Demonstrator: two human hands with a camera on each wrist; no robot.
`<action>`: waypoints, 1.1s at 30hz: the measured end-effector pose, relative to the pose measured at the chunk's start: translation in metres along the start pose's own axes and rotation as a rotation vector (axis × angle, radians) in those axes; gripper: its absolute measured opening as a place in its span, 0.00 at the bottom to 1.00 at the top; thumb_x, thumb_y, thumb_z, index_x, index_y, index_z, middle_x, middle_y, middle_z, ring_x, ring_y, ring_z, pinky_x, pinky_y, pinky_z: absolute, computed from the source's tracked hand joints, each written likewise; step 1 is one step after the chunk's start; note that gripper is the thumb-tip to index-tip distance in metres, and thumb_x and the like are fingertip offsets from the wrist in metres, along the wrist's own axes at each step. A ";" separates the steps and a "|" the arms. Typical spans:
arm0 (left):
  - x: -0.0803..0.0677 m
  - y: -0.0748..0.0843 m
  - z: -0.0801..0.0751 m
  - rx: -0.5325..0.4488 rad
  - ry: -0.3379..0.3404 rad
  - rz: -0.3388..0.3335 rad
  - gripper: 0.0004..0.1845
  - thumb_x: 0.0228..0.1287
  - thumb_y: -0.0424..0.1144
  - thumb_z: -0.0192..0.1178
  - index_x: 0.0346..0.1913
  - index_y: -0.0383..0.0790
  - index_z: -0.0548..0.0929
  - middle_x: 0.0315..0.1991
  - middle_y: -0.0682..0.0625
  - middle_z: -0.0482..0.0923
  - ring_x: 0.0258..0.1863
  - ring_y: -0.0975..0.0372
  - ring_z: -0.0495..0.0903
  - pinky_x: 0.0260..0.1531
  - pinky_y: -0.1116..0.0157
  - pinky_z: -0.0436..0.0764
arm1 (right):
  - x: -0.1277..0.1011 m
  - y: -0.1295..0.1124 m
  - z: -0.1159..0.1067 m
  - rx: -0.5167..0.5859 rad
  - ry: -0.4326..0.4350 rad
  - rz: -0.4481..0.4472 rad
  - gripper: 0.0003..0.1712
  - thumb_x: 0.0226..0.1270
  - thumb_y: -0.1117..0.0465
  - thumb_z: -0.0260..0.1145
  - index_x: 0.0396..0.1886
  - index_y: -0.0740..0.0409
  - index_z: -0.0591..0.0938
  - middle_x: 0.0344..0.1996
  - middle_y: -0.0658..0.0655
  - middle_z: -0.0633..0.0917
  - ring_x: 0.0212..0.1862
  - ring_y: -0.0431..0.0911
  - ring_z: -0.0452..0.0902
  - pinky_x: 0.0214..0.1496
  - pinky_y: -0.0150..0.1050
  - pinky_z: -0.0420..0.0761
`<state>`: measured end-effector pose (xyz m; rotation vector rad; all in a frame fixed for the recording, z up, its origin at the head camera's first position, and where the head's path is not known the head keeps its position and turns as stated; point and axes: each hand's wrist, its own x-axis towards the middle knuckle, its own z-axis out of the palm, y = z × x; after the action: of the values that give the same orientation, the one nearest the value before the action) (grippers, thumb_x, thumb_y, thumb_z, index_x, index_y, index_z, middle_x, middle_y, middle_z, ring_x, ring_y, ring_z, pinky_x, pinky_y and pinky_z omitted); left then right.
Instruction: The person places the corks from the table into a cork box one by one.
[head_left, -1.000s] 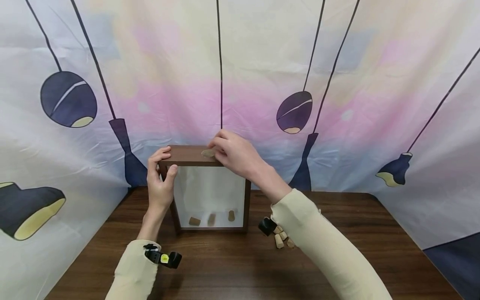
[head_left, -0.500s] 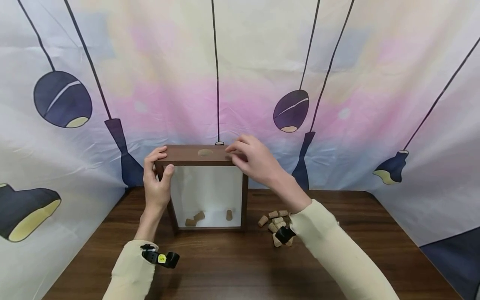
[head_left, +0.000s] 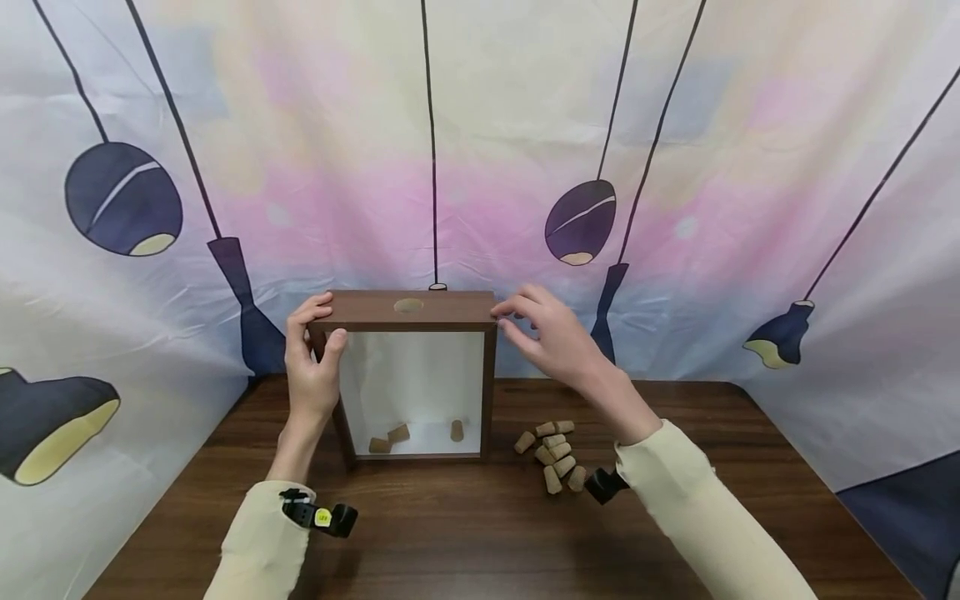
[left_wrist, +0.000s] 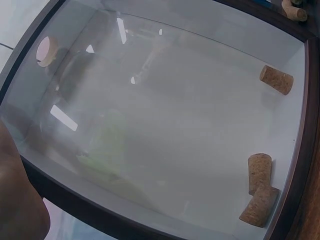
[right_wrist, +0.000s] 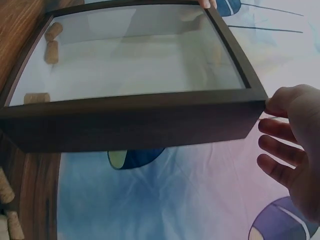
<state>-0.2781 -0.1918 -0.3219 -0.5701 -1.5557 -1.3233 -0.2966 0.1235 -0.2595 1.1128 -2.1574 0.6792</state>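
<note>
A brown wooden shadow box with a clear front stands upright on the table, a round hole in its top side. Behind the pane, three corks lie at the bottom, two of them touching. My left hand grips the box's upper left corner, thumb on the front and fingers over the top edge. Beside the upper right corner is my right hand, its fingers loosely bent and holding nothing. In the right wrist view its thumb comes right up to the corner; whether it touches, I cannot tell.
A loose pile of several corks lies on the dark wooden table, right of the box. A printed cloth with lamp drawings hangs behind the table and at both sides.
My right hand has moved right, from the hole to the box's right corner. One cork inside has shifted beside the leftmost. The pile shows more fully. My left hand keeps its grip.
</note>
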 end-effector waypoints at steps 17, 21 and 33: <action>0.000 0.000 -0.001 -0.006 -0.006 0.003 0.18 0.65 0.27 0.55 0.53 0.17 0.69 0.63 0.28 0.69 0.60 0.64 0.72 0.36 0.71 0.61 | -0.043 0.030 0.003 -0.023 -0.068 0.110 0.10 0.71 0.63 0.63 0.48 0.55 0.85 0.43 0.53 0.84 0.43 0.47 0.80 0.40 0.46 0.80; 0.000 -0.001 -0.001 -0.008 0.000 0.008 0.18 0.64 0.27 0.55 0.53 0.18 0.70 0.63 0.28 0.69 0.58 0.64 0.73 0.35 0.72 0.61 | -0.055 0.039 0.008 -0.026 -0.097 0.129 0.09 0.70 0.63 0.64 0.47 0.56 0.85 0.42 0.53 0.84 0.42 0.47 0.80 0.39 0.45 0.80; 0.000 -0.001 -0.001 -0.013 -0.015 0.008 0.18 0.64 0.27 0.54 0.53 0.16 0.68 0.63 0.27 0.68 0.64 0.61 0.70 0.35 0.71 0.61 | -0.095 0.069 0.024 0.002 -0.200 0.276 0.10 0.70 0.64 0.64 0.48 0.55 0.85 0.41 0.51 0.83 0.38 0.40 0.78 0.41 0.43 0.81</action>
<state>-0.2787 -0.1926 -0.3220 -0.5955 -1.5568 -1.3270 -0.3182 0.1929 -0.3550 0.9252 -2.5115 0.7154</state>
